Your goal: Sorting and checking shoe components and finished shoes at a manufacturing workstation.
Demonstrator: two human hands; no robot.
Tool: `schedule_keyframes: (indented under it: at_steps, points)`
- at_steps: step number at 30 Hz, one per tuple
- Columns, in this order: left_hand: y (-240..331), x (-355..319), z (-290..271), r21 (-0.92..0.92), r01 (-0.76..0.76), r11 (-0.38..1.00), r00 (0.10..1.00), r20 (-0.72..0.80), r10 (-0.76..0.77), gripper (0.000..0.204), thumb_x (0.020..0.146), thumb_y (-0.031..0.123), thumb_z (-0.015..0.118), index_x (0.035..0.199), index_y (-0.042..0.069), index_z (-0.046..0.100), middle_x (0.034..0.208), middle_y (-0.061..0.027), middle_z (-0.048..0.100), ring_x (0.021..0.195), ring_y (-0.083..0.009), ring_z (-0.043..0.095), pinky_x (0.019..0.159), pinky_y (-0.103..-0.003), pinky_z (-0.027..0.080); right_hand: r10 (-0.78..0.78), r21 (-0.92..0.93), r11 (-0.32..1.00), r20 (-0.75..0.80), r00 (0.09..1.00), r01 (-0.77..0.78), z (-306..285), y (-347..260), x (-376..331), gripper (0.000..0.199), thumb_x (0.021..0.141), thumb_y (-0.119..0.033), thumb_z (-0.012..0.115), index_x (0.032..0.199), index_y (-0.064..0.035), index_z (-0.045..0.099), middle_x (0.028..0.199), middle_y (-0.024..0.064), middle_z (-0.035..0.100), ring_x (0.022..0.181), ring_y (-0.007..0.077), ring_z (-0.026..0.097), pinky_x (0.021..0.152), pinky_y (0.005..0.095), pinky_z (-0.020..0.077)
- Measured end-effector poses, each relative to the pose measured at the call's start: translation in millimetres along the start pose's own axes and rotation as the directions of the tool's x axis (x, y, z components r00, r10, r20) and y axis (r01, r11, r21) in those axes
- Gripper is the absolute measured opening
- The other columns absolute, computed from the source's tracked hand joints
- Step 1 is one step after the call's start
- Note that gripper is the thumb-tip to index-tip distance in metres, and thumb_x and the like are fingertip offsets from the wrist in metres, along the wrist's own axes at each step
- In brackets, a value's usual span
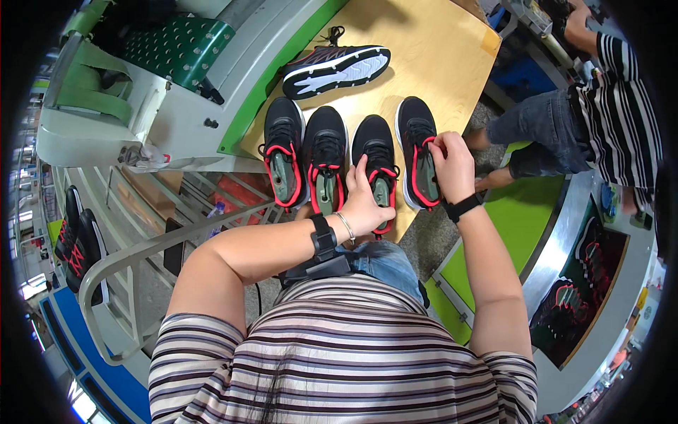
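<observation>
Four black sneakers with red collar trim stand in a row, toes pointing away, their heels toward me. My left hand [364, 208] lies over the opening of the third sneaker [372, 133] from the left, fingers stretched along its side and thumb apart near the heel. My right hand [453, 166] pinches the collar edge of the rightmost sneaker [415, 116], which stands slightly apart. To the left are the second sneaker [326, 131] and the leftmost sneaker [283, 120], both untouched. Greyish-green insoles show inside the shoes.
Beyond the row, another sneaker [337, 71] lies on its side on the wooden table [424, 42]. A grey machine with a green edge [279, 67] borders the left. A metal rack [134, 254] stands nearer left. At right, a person in a striped shirt [614, 120] stands by a green-topped bench [512, 219].
</observation>
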State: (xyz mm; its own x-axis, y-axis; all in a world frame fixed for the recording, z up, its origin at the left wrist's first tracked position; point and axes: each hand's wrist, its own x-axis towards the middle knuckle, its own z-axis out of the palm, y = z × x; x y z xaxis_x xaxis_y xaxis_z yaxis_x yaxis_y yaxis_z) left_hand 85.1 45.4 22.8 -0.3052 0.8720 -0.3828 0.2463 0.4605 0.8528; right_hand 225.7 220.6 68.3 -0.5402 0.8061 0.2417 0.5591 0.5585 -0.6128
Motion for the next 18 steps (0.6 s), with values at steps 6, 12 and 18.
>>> schedule_keyframes:
  at_steps: [6, 12, 18]
  points:
    - [54, 7, -72, -0.637, 0.313, 0.705, 0.949, 0.232, -0.212, 0.098, 0.073, -0.006, 0.072, 0.154, 0.010, 0.019, 0.118, -0.0113, 0.058, 0.104, -0.0262, 0.064, 0.087, -0.037, 0.055, -0.160, -0.395, 0.903, 0.054, 0.986, 0.168, -11, -17, -38, 0.033, 0.090, -0.028, 0.070, 0.113, -0.0044, 0.068, 0.118, 0.0102, 0.066, 0.115, 0.0298, 0.057, 0.102, 0.0479, 0.0360]
    - [118, -16, -176, -0.878, 0.291, 0.379, 0.953, 0.301, -0.034, 0.016, 0.089, 0.005, 0.063, 0.103, 0.003, 0.068, 0.089, -0.0052, 0.071, 0.081, -0.0189, 0.071, 0.082, -0.034, 0.059, 0.042, -0.081, 0.996, 0.096, 0.994, -0.034, 1, -8, -76, 0.046, 0.095, -0.024, 0.065, 0.136, -0.0053, 0.057, 0.146, 0.0160, 0.054, 0.132, 0.0318, 0.051, 0.114, 0.0519, 0.0277]
    - [169, -24, -289, -0.638, -0.490, 0.594, 0.865, -0.441, 0.240, 0.027, 0.085, -0.002, 0.062, 0.111, 0.002, 0.060, 0.097, -0.0061, 0.067, 0.085, -0.0188, 0.067, 0.078, -0.034, 0.055, 0.152, 0.259, 0.959, -0.127, 0.980, -0.115, 10, -15, -85, 0.063, 0.089, -0.005, 0.070, 0.146, -0.0040, 0.046, 0.152, 0.0182, 0.047, 0.138, 0.0304, 0.046, 0.117, 0.0399, 0.0316]
